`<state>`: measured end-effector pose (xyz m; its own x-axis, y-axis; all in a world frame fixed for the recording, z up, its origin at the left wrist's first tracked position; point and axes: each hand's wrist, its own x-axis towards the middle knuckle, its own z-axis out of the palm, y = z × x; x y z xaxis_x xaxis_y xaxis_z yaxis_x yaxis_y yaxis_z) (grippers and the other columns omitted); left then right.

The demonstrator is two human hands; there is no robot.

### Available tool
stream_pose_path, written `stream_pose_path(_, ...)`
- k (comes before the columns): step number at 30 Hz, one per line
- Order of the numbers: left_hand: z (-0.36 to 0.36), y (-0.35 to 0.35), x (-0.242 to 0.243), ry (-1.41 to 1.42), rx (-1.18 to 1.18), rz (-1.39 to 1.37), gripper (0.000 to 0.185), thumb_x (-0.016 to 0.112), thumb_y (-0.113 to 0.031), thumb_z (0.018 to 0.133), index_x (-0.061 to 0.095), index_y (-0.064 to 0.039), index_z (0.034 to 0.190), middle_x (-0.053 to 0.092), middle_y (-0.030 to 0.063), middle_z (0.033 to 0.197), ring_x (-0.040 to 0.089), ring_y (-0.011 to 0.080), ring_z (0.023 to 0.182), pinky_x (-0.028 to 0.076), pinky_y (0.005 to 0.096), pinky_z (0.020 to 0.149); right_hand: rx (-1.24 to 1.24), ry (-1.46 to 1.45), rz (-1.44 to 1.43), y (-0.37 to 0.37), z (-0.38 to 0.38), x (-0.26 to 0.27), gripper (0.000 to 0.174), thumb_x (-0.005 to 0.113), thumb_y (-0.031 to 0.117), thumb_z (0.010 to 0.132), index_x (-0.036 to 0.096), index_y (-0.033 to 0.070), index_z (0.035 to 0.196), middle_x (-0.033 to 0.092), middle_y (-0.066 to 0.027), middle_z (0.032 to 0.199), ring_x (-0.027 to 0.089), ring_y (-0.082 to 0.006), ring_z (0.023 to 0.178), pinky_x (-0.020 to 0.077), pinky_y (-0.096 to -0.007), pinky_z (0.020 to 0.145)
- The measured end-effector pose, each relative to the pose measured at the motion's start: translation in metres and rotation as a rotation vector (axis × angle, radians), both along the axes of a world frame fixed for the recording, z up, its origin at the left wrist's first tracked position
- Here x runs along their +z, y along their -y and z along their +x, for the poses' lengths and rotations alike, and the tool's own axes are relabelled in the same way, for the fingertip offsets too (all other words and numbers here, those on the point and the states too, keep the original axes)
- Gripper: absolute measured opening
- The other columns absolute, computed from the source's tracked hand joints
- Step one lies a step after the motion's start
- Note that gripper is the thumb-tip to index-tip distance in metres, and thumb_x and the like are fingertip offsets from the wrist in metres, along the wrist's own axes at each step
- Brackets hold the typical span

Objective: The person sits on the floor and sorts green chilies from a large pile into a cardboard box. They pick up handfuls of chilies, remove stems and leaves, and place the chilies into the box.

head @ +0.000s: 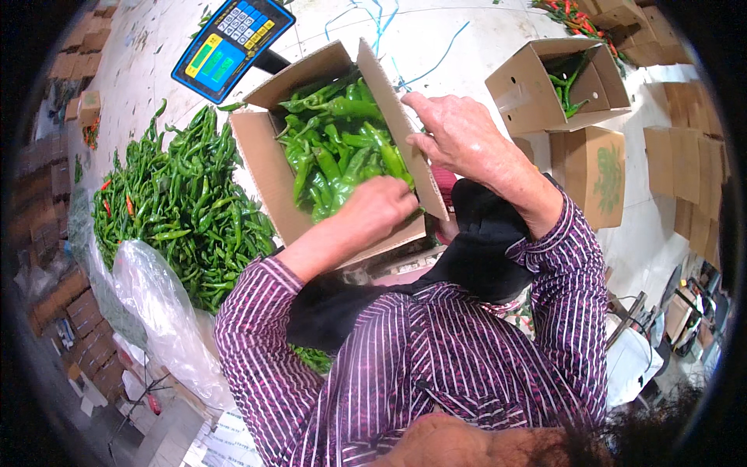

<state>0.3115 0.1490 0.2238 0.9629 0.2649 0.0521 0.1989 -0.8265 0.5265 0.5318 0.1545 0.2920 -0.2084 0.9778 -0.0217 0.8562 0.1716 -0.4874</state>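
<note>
In front of me an open cardboard box (257, 169) is filled with green peppers (335, 146). My left hand (379, 204) is inside the near part of the box, over the peppers, with its fingers curled and their tips hidden; whether it grips a pepper I cannot tell. At the box's right side, my right hand (449, 128) has its thumb and forefinger apart by the raised flap (402, 134), and the contact there is unclear. Beyond the box stands a digital weighing scale's display panel (233, 46), tilted, with its screen lit.
A large heap of green peppers (187, 204) lies left of the box, with a clear plastic sheet (157, 303) at its near edge. On the right, an open carton (519, 93) holds a few peppers near another cardboard box (589, 175). Blue strapping (437, 61) lies on the floor.
</note>
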Motion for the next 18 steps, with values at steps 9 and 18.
stream_pose_path(9,-0.011,-0.081,0.005,-0.147,0.41,0.658,0.034,0.069,-0.005,0.078,0.063,-0.005,0.111,0.057,0.0098,0.103,0.056,0.0308,0.097,0.049,0.0465,0.078,0.087,0.046,0.385,0.011,-0.029,0.002,0.029,0.066,0.008,0.071,0.06,0.004,0.099,0.055,-0.0093,0.088,0.057,-0.0274,0.084,0.0502,-0.0409,0.07)
stream_pose_path(18,-0.023,-0.058,0.039,-0.167,0.443,0.074,0.039,0.081,-0.024,0.078,0.062,-0.001,0.103,0.06,0.017,0.094,0.062,0.037,0.084,0.052,0.0453,0.075,0.524,0.623,0.102,0.037,-0.057,-0.028,0.023,0.059,0.018,0.078,0.067,0.003,0.093,0.061,-0.0113,0.091,0.055,-0.0243,0.09,0.0417,-0.0372,0.081)
